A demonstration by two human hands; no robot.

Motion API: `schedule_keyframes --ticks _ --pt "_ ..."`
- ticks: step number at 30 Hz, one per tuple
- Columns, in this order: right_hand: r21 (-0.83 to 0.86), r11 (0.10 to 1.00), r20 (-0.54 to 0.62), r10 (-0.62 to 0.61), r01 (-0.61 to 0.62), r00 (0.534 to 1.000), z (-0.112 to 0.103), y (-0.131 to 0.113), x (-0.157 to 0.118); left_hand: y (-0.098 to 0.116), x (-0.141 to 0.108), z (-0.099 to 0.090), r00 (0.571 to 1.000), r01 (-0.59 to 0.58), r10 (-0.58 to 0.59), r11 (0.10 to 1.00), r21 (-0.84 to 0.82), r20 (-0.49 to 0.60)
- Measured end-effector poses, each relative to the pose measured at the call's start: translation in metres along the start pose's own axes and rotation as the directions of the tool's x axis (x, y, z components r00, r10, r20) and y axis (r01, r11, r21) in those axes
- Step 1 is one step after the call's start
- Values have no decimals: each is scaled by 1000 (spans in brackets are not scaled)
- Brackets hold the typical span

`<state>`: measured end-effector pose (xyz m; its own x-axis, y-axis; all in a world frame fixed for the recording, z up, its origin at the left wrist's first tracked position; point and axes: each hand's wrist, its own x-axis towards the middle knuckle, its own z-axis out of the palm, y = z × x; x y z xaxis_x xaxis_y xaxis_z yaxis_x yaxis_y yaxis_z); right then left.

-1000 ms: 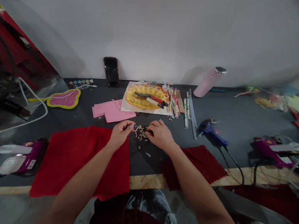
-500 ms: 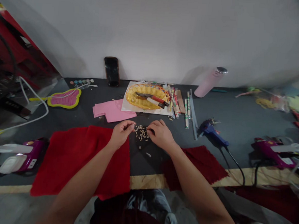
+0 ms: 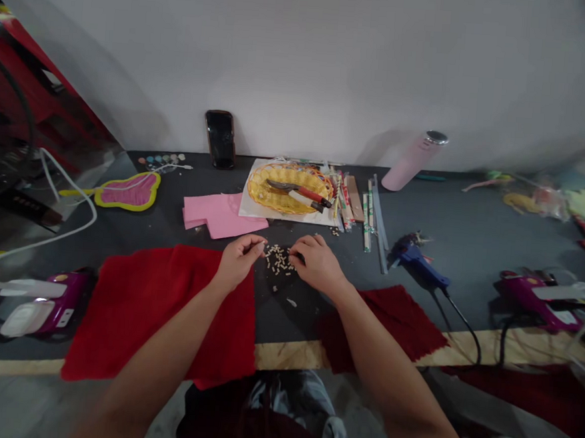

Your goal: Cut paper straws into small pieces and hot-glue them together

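Observation:
Several small pale wooden pieces (image 3: 277,258) lie scattered on the dark table between my two hands. My left hand (image 3: 239,259) is at the left side of this pile, thumb and forefinger pinched together; what sits between them is too small to name. On the right side of the pile, my right hand (image 3: 317,259) is turned palm down with its fingers bent and drawn together at the edge of the pieces. Its fingertips are partly hidden, and I cannot see whether they hold a piece.
Behind the hands, pruning shears (image 3: 299,195) lie across a yellow woven basket (image 3: 259,193). Red cloth (image 3: 176,304) and pink felt (image 3: 223,214) lie left. Wrapped sticks (image 3: 367,217), a blue glue gun (image 3: 420,262) and a pink bottle (image 3: 411,164) are right. A phone (image 3: 220,139) leans on the wall.
Both hands keep almost the same place and pose beside the pile. The whole view has shifted very slightly.

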<state>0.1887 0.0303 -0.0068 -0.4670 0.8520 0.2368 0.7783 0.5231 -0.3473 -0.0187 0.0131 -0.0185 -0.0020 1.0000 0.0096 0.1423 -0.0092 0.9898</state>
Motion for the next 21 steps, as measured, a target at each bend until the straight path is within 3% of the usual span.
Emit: schedule_keyframes --ticks 11,21 --pt "85 995 -54 -49 53 997 1 -17 5 3 0 0 1000 -7 7 1000 10 3" --pt "-76 995 71 -53 58 996 15 -36 12 3 0 0 1000 -8 8 1000 8 17"
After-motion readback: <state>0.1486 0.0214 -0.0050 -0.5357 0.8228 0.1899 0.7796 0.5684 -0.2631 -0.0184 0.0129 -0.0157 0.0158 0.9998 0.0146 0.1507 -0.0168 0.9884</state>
